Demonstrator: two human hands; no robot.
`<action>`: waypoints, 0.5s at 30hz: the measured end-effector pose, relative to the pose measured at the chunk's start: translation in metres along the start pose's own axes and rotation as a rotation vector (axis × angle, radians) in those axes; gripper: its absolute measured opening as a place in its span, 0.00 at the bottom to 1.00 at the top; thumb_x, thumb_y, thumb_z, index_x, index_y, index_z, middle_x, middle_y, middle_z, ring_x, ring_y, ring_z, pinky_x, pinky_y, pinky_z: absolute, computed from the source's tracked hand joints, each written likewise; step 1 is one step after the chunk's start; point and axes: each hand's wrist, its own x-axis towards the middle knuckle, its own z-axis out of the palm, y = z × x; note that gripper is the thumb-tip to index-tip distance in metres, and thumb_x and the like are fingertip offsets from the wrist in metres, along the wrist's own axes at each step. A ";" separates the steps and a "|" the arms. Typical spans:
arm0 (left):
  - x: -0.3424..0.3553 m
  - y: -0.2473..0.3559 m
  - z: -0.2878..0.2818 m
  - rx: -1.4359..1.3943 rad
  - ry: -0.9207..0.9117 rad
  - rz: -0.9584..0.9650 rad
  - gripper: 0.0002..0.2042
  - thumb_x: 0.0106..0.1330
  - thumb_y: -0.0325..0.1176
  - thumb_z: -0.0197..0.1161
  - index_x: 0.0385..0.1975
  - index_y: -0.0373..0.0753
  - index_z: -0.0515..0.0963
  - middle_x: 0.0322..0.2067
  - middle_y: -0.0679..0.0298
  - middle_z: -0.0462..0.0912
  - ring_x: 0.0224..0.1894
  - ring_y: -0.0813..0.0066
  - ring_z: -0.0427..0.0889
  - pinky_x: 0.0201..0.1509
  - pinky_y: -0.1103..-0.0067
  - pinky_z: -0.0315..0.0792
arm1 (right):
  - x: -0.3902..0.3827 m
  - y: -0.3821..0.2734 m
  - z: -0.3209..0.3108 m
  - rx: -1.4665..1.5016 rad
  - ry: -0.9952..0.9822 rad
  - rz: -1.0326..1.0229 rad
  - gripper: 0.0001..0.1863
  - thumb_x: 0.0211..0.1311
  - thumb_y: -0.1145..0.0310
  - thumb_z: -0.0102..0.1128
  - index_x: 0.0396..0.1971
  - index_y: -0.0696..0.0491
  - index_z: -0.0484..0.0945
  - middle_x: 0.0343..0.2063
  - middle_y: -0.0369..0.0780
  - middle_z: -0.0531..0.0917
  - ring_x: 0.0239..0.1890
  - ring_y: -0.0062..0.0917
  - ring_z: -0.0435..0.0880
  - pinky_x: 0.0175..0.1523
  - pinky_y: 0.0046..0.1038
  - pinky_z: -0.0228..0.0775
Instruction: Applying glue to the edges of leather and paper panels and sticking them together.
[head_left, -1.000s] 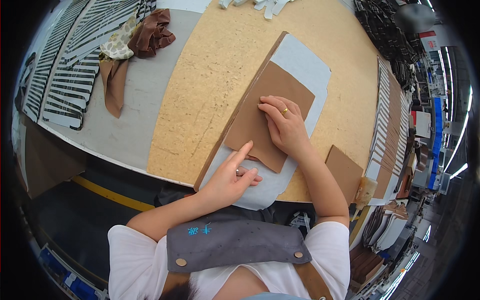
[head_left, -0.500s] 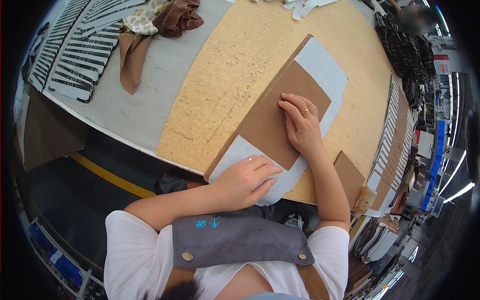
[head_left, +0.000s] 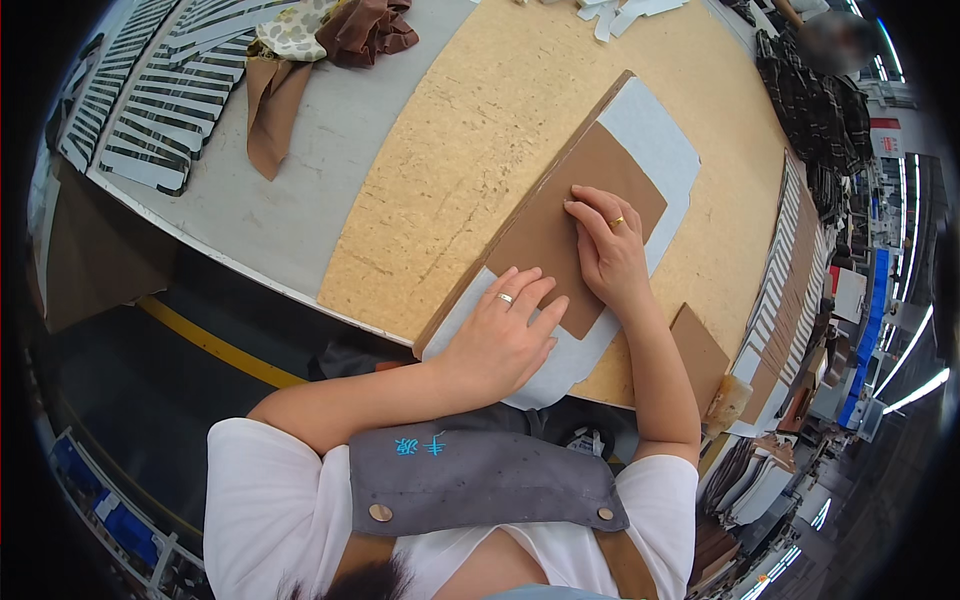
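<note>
A brown cardboard pattern piece [head_left: 560, 215] lies on a pale grey sheet of material [head_left: 655, 140] on a chipboard work board [head_left: 470, 150]. My left hand [head_left: 505, 335] lies flat, fingers apart, on the near end of the grey sheet, its fingertips touching the brown piece's near edge. My right hand [head_left: 605, 250] presses flat on the brown piece near its right side. Each hand wears a ring. Neither hand grips anything.
Folded brown and patterned fabric [head_left: 320, 40] lies at the back left on the grey table [head_left: 270, 200]. Striped stacks [head_left: 150, 110] sit at far left. Another brown cardboard piece [head_left: 700, 355] lies right of my forearm. Stacked material lines the right edge [head_left: 800, 300].
My left hand, earlier pointing with one finger near the sheet's near edge, now lies flat with fingers spread on it. My right hand stays pressed on the brown piece.
</note>
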 end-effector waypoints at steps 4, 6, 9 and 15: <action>0.000 0.000 0.001 -0.017 -0.001 0.001 0.21 0.55 0.31 0.60 0.49 0.33 0.68 0.50 0.50 0.65 0.57 0.51 0.62 0.61 0.61 0.57 | 0.000 -0.001 -0.003 0.014 -0.026 0.056 0.13 0.52 0.79 0.53 0.39 0.53 0.75 0.48 0.37 0.75 0.51 0.34 0.72 0.55 0.34 0.60; 0.000 0.001 0.002 -0.023 0.005 -0.007 0.21 0.55 0.31 0.61 0.49 0.33 0.68 0.50 0.50 0.65 0.57 0.51 0.62 0.61 0.61 0.57 | 0.001 -0.003 -0.004 0.025 -0.035 0.071 0.13 0.52 0.79 0.53 0.39 0.53 0.74 0.48 0.37 0.75 0.51 0.34 0.72 0.55 0.34 0.61; 0.000 0.001 0.003 -0.036 0.019 -0.020 0.21 0.55 0.31 0.61 0.48 0.33 0.68 0.49 0.50 0.65 0.57 0.52 0.62 0.60 0.61 0.56 | 0.005 -0.012 -0.009 0.049 -0.028 0.119 0.13 0.51 0.79 0.53 0.39 0.53 0.74 0.47 0.38 0.75 0.50 0.34 0.72 0.54 0.34 0.61; 0.001 0.001 0.003 -0.067 0.023 -0.032 0.19 0.55 0.32 0.60 0.46 0.33 0.69 0.49 0.50 0.65 0.57 0.51 0.61 0.61 0.60 0.55 | 0.010 -0.032 -0.003 0.170 -0.045 -0.104 0.12 0.50 0.78 0.58 0.38 0.53 0.76 0.42 0.37 0.77 0.46 0.33 0.75 0.50 0.33 0.64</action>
